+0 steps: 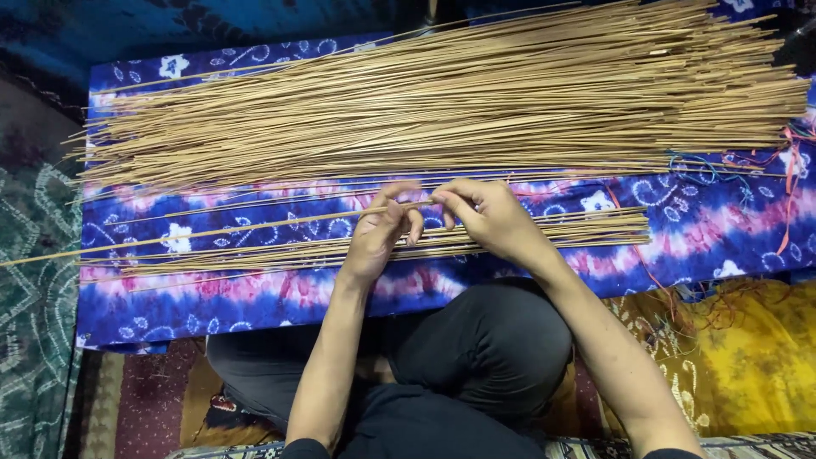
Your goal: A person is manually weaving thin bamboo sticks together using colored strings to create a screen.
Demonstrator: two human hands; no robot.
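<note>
Stick pinched between fingers of both hands, extending leftward

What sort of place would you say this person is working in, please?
Probably a home floor workspace for handcraft. The person sits cross-legged among patterned rugs, with a large pile of thin tan sticks on a blue and pink tie-dyed cloth, and both hands pinching one stick.

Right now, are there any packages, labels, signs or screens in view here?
None in view: only thin sticks on a blue and pink patterned cloth, a yellow cloth, and two hands, left and right, pinching one stick.
</note>
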